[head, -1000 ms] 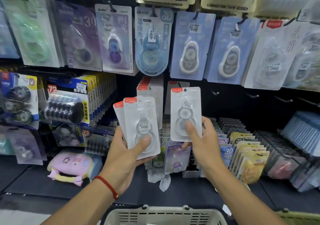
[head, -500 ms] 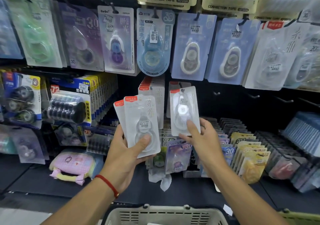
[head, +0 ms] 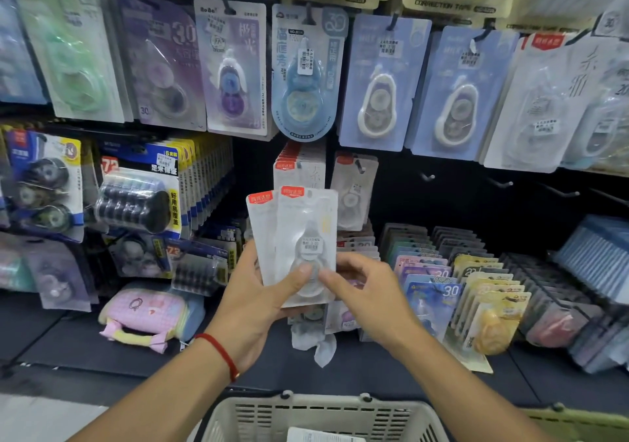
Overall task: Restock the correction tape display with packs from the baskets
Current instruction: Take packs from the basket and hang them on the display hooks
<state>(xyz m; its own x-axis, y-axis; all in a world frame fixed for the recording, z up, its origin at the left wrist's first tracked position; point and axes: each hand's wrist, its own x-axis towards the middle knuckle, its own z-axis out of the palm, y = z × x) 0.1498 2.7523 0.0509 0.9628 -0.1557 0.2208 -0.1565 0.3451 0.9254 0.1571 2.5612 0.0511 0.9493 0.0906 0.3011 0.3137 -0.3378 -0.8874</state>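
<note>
Left hand [head: 262, 300] grips a small stack of white correction tape packs [head: 299, 241] upright before the display, thumb across the front. Right hand [head: 364, 292] pinches the front pack's lower right edge. Beige basket [head: 316, 414] sits below, a pack inside

Basket [head: 316, 411] cut off; contents perhaps packs.
</note>
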